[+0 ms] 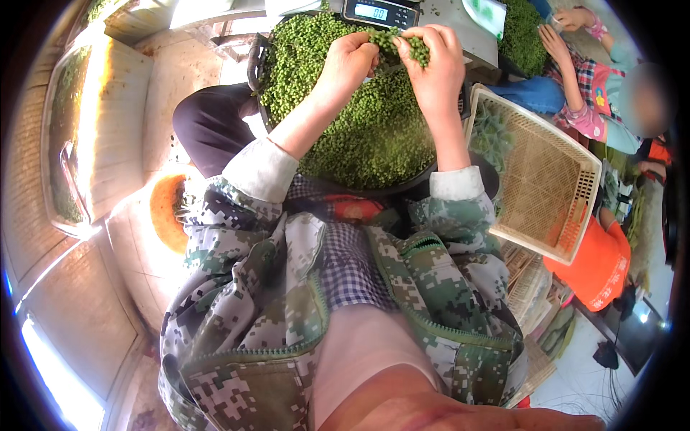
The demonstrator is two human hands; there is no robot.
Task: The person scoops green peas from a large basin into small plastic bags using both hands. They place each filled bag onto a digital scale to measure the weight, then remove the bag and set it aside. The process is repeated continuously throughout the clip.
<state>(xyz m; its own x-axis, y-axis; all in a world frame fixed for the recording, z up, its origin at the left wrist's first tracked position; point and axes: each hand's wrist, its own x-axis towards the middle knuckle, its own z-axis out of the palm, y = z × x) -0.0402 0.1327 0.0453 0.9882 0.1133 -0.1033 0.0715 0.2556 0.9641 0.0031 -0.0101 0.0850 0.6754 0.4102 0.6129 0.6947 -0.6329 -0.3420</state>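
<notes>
A sprig of small green berries, resembling green peppercorns [384, 39], spans the gap between my two hands above a broad black tub [253, 67]. My left hand [350, 60] pinches one end of it between thumb and bent fingers. More of the berries [419, 52] show in the fingers of my right hand [439, 67], which grips the other side. Under both hands the tub is heaped with loose berries and sprigs [366, 129]. Something pale and thin shows just below the left fingertips; I cannot tell what it is. A digital scale [380, 12] stands beyond the tub.
At right, a cream plastic crate [547, 172] holds green netting [488, 129]. Beyond it, a co-worker's hands [555, 46] are at another berry heap [520, 35]. An orange basin [166, 213] stands on the left floor, near a large pale container [116, 124]. An orange garment [598, 264] is behind the crate.
</notes>
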